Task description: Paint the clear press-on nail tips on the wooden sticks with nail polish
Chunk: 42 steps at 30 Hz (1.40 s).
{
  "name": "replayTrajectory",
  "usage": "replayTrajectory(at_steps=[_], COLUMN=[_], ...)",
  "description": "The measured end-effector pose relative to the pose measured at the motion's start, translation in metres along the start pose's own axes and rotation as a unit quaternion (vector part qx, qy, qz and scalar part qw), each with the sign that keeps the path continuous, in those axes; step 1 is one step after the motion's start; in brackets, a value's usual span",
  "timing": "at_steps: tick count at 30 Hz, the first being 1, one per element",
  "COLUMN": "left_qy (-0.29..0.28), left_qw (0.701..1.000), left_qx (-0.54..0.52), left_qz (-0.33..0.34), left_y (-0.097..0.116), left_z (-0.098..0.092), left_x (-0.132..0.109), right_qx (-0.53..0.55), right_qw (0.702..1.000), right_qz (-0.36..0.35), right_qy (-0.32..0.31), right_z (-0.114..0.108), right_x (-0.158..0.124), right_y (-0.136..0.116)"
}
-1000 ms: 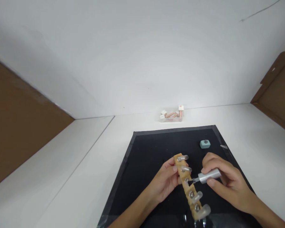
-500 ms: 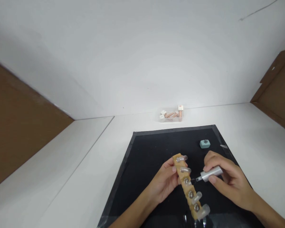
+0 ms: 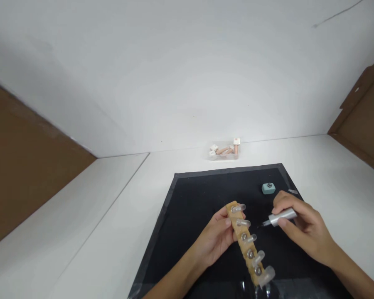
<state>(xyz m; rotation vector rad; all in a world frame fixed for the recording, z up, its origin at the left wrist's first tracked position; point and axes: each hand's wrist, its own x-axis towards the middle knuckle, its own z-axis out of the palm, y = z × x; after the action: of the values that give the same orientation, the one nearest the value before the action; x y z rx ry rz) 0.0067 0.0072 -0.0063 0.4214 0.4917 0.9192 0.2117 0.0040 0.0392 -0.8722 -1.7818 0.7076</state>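
Observation:
My left hand grips a narrow wooden stand near its far end, tilted over the mat. Several clear false nail tips stick out from its right side, with round metal studs along the wood. Between the thumb and fingers of my right hand is a nail polish brush with a silver handle. Its dark tip points left, a little apart from the nail tips. A small teal bottle with an uncapped-looking neck stands beyond my right hand.
A black mat with taped edges covers the white table. At the wall stands a clear box with several white-capped pink bottles. A small clear piece lies at the mat's right edge. Brown cardboard panels flank both sides.
My right hand has drawn the brush back to the right and slightly up, away from the middle nail tip. The left hand and the stand are nearly unmoved.

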Motion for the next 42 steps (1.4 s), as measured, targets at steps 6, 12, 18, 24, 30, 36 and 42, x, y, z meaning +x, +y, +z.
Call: replayTrajectory(at_steps=[6,12,18,24,30,36,42], left_qy=[-0.003,0.008,0.012,0.007,0.010,0.012,0.011], left_qw=[1.000,1.000,1.000,1.000,1.000,1.000,1.000], left_qx=[-0.002,-0.002,-0.003,-0.010,-0.008,-0.005,-0.006], left_qz=[-0.009,-0.005,-0.002,-0.001,-0.003,-0.001,-0.003], left_y=[0.000,0.001,0.001,0.001,0.000,-0.001,0.000], left_z=[0.000,0.001,0.003,0.003,0.003,0.001,-0.001], left_x=[0.001,0.000,0.000,0.000,0.002,0.001,0.000], right_qx=[-0.123,-0.146,-0.173,-0.189,-0.192,-0.169,-0.140], right_qw=[0.979,0.968,0.965,0.966,0.967,0.969,0.966], right_qz=[0.094,0.163,0.178,0.163,0.165,0.174,0.192], right_qy=[0.134,0.122,0.088,0.058,0.038,0.046,0.103], right_z=[-0.016,-0.023,-0.021,-0.020,-0.015,-0.010,-0.015], right_x=[0.005,0.010,0.010,0.009,0.009,0.010,0.011], right_y=[0.033,0.058,0.066,0.074,0.083,0.089,0.078])
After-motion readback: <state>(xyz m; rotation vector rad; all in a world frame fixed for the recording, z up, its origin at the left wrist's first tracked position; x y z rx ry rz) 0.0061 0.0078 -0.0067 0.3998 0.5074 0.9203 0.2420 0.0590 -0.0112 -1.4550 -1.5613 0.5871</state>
